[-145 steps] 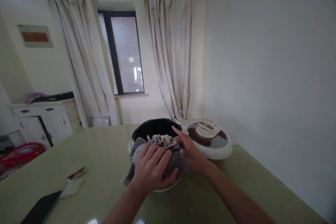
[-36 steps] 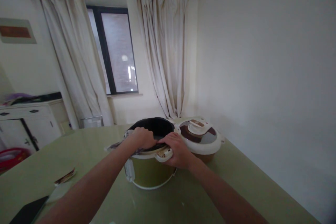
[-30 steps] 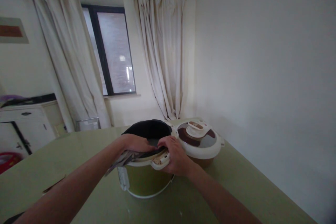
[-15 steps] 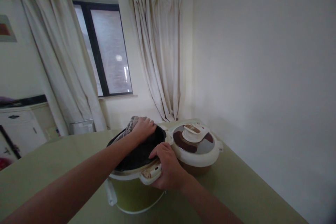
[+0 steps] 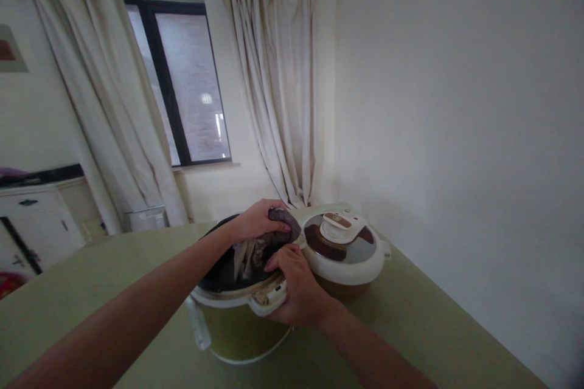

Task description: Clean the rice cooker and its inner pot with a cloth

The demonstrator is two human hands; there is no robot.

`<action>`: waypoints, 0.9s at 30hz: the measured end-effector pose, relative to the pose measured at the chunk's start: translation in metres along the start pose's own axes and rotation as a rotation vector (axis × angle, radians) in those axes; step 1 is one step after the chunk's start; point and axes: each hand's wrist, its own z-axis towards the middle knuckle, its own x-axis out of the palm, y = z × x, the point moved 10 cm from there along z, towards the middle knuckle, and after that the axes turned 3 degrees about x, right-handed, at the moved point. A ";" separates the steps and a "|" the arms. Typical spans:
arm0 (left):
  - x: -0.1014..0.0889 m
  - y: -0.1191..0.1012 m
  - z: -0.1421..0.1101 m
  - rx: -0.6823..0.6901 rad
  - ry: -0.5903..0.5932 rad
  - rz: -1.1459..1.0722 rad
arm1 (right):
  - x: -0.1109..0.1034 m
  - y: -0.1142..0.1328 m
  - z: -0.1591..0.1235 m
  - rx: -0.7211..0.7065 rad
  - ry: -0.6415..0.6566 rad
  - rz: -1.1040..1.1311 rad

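I see the left hand (image 5: 260, 219) clutching a bunched cloth (image 5: 250, 256) over the open pot (image 5: 246, 335), the right hand (image 5: 296, 284) clasping its edge. The lid (image 5: 349, 270) sits off, just beside; wiping seems under way, but how much remains I can't tell.

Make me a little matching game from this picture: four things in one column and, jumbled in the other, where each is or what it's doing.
Things:
1. left hand
2. right hand
3. lid
4. window

Places and states:
A. dark-framed, between the pale curtains
B. holding the grey-brown cloth at the mouth of the pot
C. round and white-edged, just right of the pot in the picture
D. gripping the near right part of the pot's rim, thumb toward the inside

Right pairs: 1-B, 2-D, 3-C, 4-A
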 end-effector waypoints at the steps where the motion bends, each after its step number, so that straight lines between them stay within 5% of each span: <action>1: 0.000 0.001 0.004 0.003 -0.001 0.001 | 0.001 -0.001 0.000 0.004 0.006 -0.008; 7: 0.013 0.029 0.006 -0.069 -0.022 0.101 | 0.001 -0.002 0.001 0.020 0.037 -0.025; 12: 0.048 0.026 -0.030 -0.046 0.148 0.023 | -0.006 0.011 0.000 -0.036 0.047 -0.007; 14: 0.041 0.019 -0.039 -0.024 0.145 -0.022 | -0.008 0.013 -0.003 -0.053 0.029 -0.089; 20: -0.025 -0.006 -0.044 -0.037 -0.145 -0.085 | -0.015 0.017 -0.014 -0.106 -0.106 -0.287; 27: 0.003 -0.044 -0.070 0.038 0.054 0.036 | -0.016 0.024 -0.032 -0.159 -0.218 -0.382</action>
